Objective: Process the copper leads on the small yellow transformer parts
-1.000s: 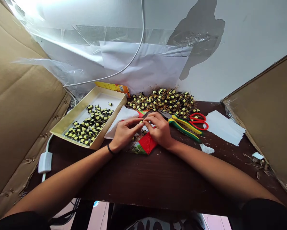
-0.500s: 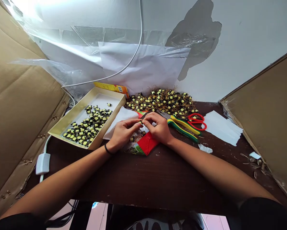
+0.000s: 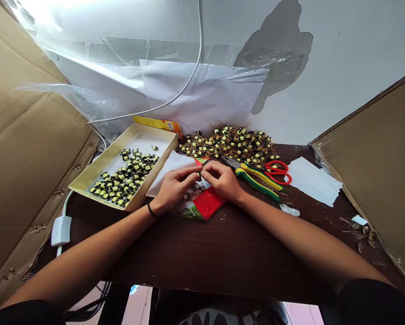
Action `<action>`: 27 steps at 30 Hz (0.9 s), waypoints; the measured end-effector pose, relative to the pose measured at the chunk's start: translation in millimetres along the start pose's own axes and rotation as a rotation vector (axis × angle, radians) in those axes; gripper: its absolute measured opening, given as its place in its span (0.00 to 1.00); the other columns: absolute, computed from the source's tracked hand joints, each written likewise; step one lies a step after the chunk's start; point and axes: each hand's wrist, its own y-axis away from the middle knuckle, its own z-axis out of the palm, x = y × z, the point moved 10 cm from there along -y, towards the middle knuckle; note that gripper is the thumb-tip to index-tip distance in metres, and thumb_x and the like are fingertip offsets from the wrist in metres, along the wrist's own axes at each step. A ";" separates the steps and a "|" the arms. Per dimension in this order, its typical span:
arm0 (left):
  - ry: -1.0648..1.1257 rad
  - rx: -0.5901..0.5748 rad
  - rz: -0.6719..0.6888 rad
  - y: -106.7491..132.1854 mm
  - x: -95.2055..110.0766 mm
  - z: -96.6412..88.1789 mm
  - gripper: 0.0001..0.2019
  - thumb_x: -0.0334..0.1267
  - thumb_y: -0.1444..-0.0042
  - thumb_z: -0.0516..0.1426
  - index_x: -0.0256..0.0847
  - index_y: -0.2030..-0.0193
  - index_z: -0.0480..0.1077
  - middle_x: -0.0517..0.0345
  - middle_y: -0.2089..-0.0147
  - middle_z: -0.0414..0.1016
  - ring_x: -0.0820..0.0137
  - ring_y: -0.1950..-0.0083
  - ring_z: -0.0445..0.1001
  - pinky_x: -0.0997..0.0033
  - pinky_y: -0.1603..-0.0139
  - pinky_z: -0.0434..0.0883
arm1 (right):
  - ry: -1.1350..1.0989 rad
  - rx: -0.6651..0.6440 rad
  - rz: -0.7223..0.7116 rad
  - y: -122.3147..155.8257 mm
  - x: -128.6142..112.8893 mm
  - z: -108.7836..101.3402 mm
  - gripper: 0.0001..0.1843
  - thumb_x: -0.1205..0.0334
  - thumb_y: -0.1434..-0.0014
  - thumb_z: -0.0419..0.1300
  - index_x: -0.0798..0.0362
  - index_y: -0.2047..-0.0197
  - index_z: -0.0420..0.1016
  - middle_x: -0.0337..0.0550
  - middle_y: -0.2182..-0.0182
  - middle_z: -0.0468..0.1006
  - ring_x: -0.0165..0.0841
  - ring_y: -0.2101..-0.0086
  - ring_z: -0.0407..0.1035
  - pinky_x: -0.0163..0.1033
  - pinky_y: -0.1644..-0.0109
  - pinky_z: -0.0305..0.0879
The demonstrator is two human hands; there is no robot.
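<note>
Both hands meet over a foil-and-red packet (image 3: 209, 204) in the middle of the table. My left hand (image 3: 175, 186) pinches a small yellow-and-black coil (image 3: 199, 175) between thumb and forefinger. My right hand (image 3: 222, 180) is closed at the same coil, its thumb and forefinger on the other side. The coil is mostly hidden by the fingertips. Below the fingers, a few more small parts lie on the foil. A cream box (image 3: 102, 164) holding many similar coils stands to the left. Behind my hands is a heap of coils (image 3: 229, 141) with loose copper-coloured wires.
Green-and-yellow pliers (image 3: 258, 180) and red-handled scissors (image 3: 277, 172) lie right of my right hand. White paper (image 3: 314, 180) lies farther right, near a cardboard wall (image 3: 374, 171). A white tissue (image 3: 171, 169) sits against the box. A white cable (image 3: 185, 85) hangs at the back wall.
My fingertips have shifted slightly around the coil, and my right hand has dipped a little. The rest looks the same.
</note>
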 end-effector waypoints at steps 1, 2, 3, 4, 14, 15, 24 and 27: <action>0.023 -0.004 0.001 -0.1 0.4 0.7 0.20 0.46 0.48 0.62 0.36 0.52 0.76 0.49 0.59 0.81 0.66 0.62 0.76 0.70 0.65 0.72 | 0.001 -0.008 -0.005 -0.2 -0.7 0.7 0.08 0.61 0.43 0.58 0.53 0.74 0.70 0.40 0.72 0.74 0.31 0.68 0.67 0.38 0.60 0.64; 0.044 -0.012 0.000 -0.1 0.7 1.7 0.20 0.45 0.48 0.62 0.35 0.51 0.75 0.50 0.60 0.80 0.67 0.63 0.76 0.71 0.66 0.72 | 0.004 -0.015 -0.010 -0.4 -1.6 1.3 0.08 0.61 0.44 0.58 0.53 0.74 0.70 0.40 0.72 0.74 0.31 0.68 0.67 0.38 0.60 0.63; 0.062 -0.021 -0.002 0.0 1.0 2.8 0.21 0.45 0.49 0.62 0.35 0.51 0.74 0.51 0.62 0.80 0.68 0.65 0.76 0.72 0.67 0.71 | 0.008 -0.021 -0.015 -0.5 -2.5 1.9 0.09 0.62 0.44 0.58 0.53 0.74 0.70 0.40 0.73 0.74 0.31 0.68 0.67 0.38 0.61 0.63; 0.075 -0.031 -0.003 0.1 1.5 3.9 0.20 0.44 0.49 0.63 0.35 0.51 0.73 0.52 0.64 0.79 0.69 0.67 0.75 0.72 0.68 0.71 | 0.011 -0.025 -0.020 -0.5 -3.4 2.3 0.09 0.62 0.44 0.58 0.53 0.75 0.69 0.39 0.73 0.74 0.30 0.69 0.67 0.38 0.61 0.63; 0.092 -0.083 0.026 -0.1 5.6 8.9 0.16 0.40 0.48 0.62 0.37 0.54 0.68 0.57 0.67 0.76 0.73 0.69 0.72 0.74 0.67 0.69 | 0.038 0.004 -0.030 -0.1 -4.9 0.9 0.09 0.63 0.44 0.58 0.53 0.75 0.69 0.41 0.72 0.73 0.31 0.68 0.67 0.37 0.63 0.63; 0.109 -0.083 0.016 -0.1 4.5 9.5 0.16 0.41 0.48 0.62 0.37 0.54 0.68 0.57 0.66 0.76 0.73 0.69 0.72 0.74 0.67 0.69 | 0.040 0.010 -0.025 0.0 -4.2 0.5 0.09 0.63 0.44 0.58 0.53 0.75 0.69 0.41 0.72 0.74 0.32 0.68 0.68 0.38 0.62 0.63; 0.039 -0.046 0.018 0.1 7.5 6.0 0.13 0.44 0.45 0.57 0.36 0.58 0.70 0.56 0.64 0.73 0.71 0.65 0.71 0.71 0.62 0.71 | 0.073 0.008 -0.006 0.6 -1.3 1.7 0.08 0.61 0.43 0.58 0.53 0.74 0.70 0.41 0.71 0.75 0.32 0.67 0.68 0.39 0.59 0.63; -0.006 -0.047 0.032 0.1 8.2 5.9 0.12 0.44 0.43 0.55 0.37 0.59 0.69 0.57 0.65 0.72 0.71 0.66 0.70 0.71 0.62 0.70 | 0.074 -0.003 -0.007 0.5 -1.1 3.0 0.08 0.61 0.43 0.58 0.52 0.73 0.70 0.41 0.71 0.75 0.32 0.67 0.68 0.39 0.59 0.64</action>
